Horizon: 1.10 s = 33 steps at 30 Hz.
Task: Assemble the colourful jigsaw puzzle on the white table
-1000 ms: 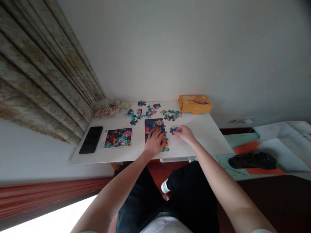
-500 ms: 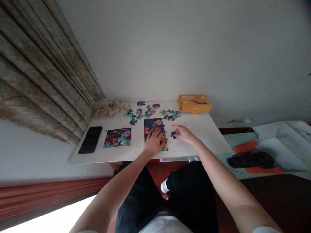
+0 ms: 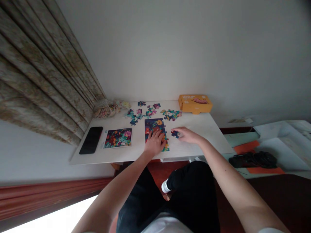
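On my feed from the head camera, the only view I have, I look down on a white table [image 3: 199, 129] with both of the person's hands working near its front edge. The left hand [image 3: 154, 143] lies open, fingers spread, flat on a partly assembled jigsaw section [image 3: 155, 127] in the middle of the table. The section's edge is ragged, with tabs showing on the side facing the right hand. That spread palm looks like a sound way to pin the section, since broad, even pressure helps stop the interlocked pieces from creeping apart.

The right hand [image 3: 188, 135] reaches in low from the right. Its grip is narrow, with the thumb and fingertips closed on a small dark blue jigsaw piece [image 3: 175, 134] just beside the section. From this angle I cannot tell whether the piece is lifted or only pinched against the table top. A fingertip hold on its edges seems well judged, as it leaves most of the piece uncovered and easy to keep level.

Beyond the hands lie loose pieces [image 3: 150, 111] in teal and pink, an orange cardboard box [image 3: 195, 104], and a clear bag of pieces [image 3: 107, 108] against a patterned curtain [image 3: 36, 64]. Further left are a printed picture card [image 3: 118, 138] and a black smartphone [image 3: 91, 140].
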### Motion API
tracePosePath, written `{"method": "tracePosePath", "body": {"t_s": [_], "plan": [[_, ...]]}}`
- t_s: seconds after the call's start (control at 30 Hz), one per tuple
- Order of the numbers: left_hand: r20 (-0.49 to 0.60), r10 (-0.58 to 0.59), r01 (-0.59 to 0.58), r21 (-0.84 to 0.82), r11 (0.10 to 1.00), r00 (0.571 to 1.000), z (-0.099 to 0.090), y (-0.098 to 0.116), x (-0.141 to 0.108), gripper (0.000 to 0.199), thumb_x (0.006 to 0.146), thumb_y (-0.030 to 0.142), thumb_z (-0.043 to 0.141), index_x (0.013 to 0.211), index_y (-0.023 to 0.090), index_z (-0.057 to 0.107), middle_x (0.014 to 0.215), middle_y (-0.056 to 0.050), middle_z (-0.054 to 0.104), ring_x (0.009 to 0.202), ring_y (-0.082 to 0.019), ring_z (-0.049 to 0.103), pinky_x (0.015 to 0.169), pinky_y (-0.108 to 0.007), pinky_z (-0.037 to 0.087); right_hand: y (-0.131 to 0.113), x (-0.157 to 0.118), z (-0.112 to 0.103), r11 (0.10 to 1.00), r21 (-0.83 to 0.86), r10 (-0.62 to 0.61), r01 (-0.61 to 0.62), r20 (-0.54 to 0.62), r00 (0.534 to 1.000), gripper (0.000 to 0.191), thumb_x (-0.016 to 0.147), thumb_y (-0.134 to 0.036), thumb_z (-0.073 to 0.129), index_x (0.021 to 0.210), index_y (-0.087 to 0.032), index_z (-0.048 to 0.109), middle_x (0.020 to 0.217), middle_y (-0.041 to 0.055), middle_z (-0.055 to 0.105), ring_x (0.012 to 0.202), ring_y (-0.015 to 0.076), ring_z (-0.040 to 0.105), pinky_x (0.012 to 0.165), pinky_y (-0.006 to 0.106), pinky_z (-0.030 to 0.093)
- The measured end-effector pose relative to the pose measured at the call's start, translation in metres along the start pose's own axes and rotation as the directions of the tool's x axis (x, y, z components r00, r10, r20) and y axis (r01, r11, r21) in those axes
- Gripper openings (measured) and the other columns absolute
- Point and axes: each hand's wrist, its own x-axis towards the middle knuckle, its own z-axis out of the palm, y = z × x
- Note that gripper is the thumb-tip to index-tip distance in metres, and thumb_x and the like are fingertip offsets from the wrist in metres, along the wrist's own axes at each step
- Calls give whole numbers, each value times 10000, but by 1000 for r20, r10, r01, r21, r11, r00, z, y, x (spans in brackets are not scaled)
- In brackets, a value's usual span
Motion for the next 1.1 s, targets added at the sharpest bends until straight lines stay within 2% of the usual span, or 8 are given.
{"method": "tracePosePath", "body": {"t_s": [0.2, 0.33, 0.43, 0.57, 0.7, 0.8, 0.93, 1.1], "plan": [[-20, 7, -7, 6, 1000, 1000, 2, -1, -1, 353, 1021, 361, 575, 1341, 234, 656, 1489, -109, 626, 1432, -292, 531, 1247, -556, 360, 7, 9, 15, 997, 25, 76, -75, -76, 994, 508, 753, -138, 817, 1244, -245, 742, 1151, 80, 745, 980, 217, 705, 911, 356, 567], [-30, 9, -9, 12, 1000, 1000, 2, 0, 0, 351, 1013, 349, 585, 1336, 234, 659, 1481, -108, 631, 1422, -296, 539, 1238, -562, 372, 8, 19, 29, 989, 12, 150, -150, -187, 971, 507, 754, -269, 867, 1241, -250, 726, 987, 33, 755, 853, 194, 690, 815, 324, 548], [-29, 14, -13, 14, 1000, 999, 1, 0, 0, 351, 1014, 345, 581, 1335, 231, 660, 1478, -108, 634, 1413, -295, 548, 1246, -565, 364, 6, 26, 36, 982, 9, 186, -188, -213, 959, 497, 748, -313, 880, 1221, -261, 733, 933, 17, 755, 816, 192, 691, 777, 313, 537], [-16, 17, -16, 10, 1000, 1000, 1, 0, 0, 356, 1018, 348, 569, 1341, 228, 659, 1485, -108, 630, 1416, -297, 546, 1253, -574, 352, 2, 31, 40, 984, 45, 178, -172, -200, 963, 450, 765, -292, 868, 1196, -263, 742, 907, 8, 750, 799, 185, 696, 796, 316, 551], [-17, 13, -13, 7, 1000, 1000, 1, -1, 0, 357, 1019, 349, 568, 1342, 230, 661, 1484, -105, 631, 1411, -295, 551, 1250, -567, 362, 5, 32, 39, 993, 42, 118, -111, -278, 953, 588, 701, -274, 917, 1259, -267, 732, 1213, 85, 733, 1068, 258, 704, 988, 421, 557], [-23, 11, -10, 6, 1000, 1000, 2, -1, -1, 367, 1021, 359, 565, 1349, 221, 657, 1487, -107, 628, 1414, -293, 548, 1252, -563, 362, 7, 34, 34, 995, 70, 79, -65, -230, 970, 664, 707, -241, 909, 1339, -276, 706, 1336, 104, 708, 1210, 290, 671, 1075, 466, 524], [-18, 7, -7, 4, 1000, 1000, 3, -1, -1, 373, 1033, 376, 546, 1358, 225, 649, 1492, -102, 625, 1420, -288, 541, 1257, -558, 350, 5, 41, 29, 987, 148, 82, -62, -129, 988, 645, 741, -146, 848, 1356, -273, 696, 1263, 84, 757, 1089, 244, 725, 972, 393, 574], [-22, 7, -7, 2, 1000, 1000, 2, -1, -1, 369, 1036, 382, 537, 1351, 227, 651, 1487, -104, 628, 1420, -288, 539, 1255, -555, 352, 0, 45, 26, 990, 126, 76, -59, -138, 987, 563, 684, -77, 850, 1219, -213, 738, 1139, 76, 779, 1000, 227, 729, 918, 372, 581]]}}
